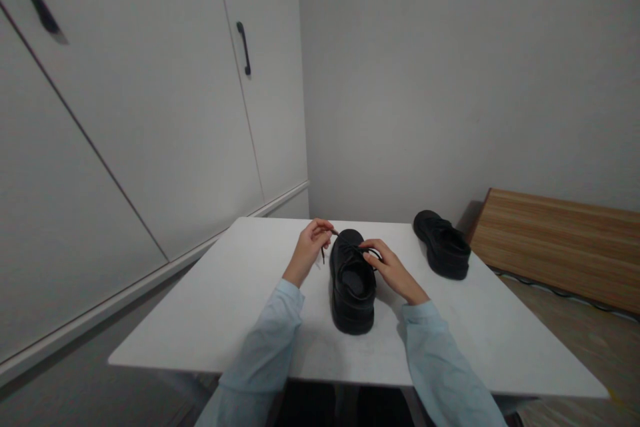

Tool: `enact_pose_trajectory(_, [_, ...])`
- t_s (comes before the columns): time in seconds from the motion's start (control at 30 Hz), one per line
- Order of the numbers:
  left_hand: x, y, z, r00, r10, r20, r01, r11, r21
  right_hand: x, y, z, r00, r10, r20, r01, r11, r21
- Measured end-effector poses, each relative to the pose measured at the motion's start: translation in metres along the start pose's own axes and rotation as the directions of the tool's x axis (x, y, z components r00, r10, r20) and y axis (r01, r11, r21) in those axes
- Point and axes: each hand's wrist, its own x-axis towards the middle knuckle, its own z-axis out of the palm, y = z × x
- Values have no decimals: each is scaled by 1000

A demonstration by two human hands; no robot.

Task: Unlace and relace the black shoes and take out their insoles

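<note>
A black lace-up shoe rests on the white table, its heel towards me and its toe pointing away. My left hand, just left of the toe, pinches a dark shoelace whose end hangs below the fingers. The lace runs from there to the front of the shoe. Over the shoe's right side, my right hand has its fingers closed on the lacing, where a black loop shows beside them. The fingertips partly cover the lacing, so the exact grip is hard to see.
The matching black shoe stands at the table's back right edge. A wood-grain panel is beyond it on the right. White cabinet doors with black handles rise on the left, and a grey wall is behind.
</note>
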Motion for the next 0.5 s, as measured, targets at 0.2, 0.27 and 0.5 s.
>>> enact_pose_trajectory(0.2, [-5,4,-1,978,-23,207,36,998,-55,1,5,0,995,41,-88,-40,999,24])
enact_pose_trajectory(0.27, [-7,4,0,954,-51,296,73,995,-63,2,9,0,990,73,-124,-69,997,37])
enact_pose_trajectory(0.5, [-2,0,1,966,-65,251,36,992,118,5,13,-1,976,162,-145,-149,984,95])
